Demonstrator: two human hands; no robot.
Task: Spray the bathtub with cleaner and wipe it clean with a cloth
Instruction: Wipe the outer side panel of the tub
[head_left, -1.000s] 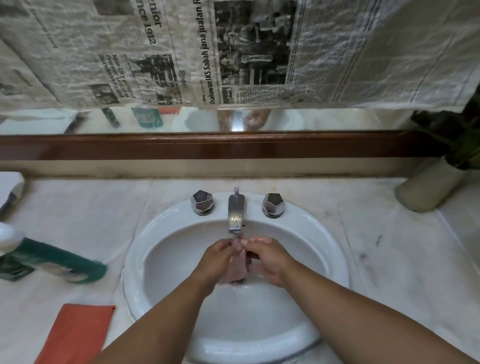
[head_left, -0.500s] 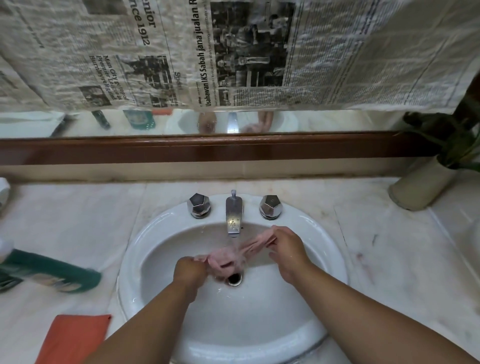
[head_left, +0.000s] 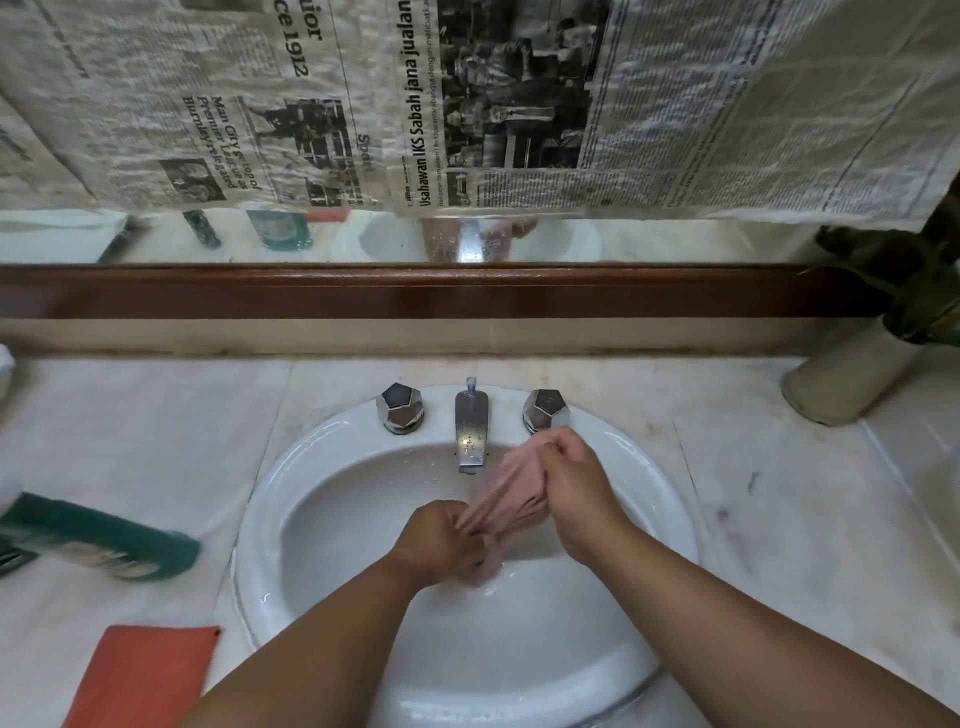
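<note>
Well, item one: where is the pink cloth (head_left: 514, 491)?
— Over the bowl of the white sink (head_left: 260, 525), just right of the tap spout (head_left: 471, 436). It is bunched and pulled into a taut band that runs from far right to near left.

Hands?
— The right hand (head_left: 576, 499) has its fingers clenched round the far end of the cloth, close to the right tap knob (head_left: 545, 410). The left hand (head_left: 441, 540) has its fingers curled round the near end, low over the middle of the bowl. A wad of cloth sticks out past its knuckles.

Water running?
— Cannot tell. Droplets show on the spout and on the far wall of the bowl.

Surroundings, left side?
— A green bottle (head_left: 98, 540) lies on its side on the marble counter (head_left: 156, 431), blurred, well left of the sink. An orange cloth (head_left: 145, 675) lies flat at the near left edge, just beside the sink rim. The left tap knob (head_left: 400, 408) stands apart from both hands.

Far side and right?
— A mirror (head_left: 156, 241) in a wooden frame (head_left: 415, 291), with newspaper (head_left: 519, 104) covering most of the glass. A plant pot (head_left: 847, 384) stands at the far right corner of the counter.
</note>
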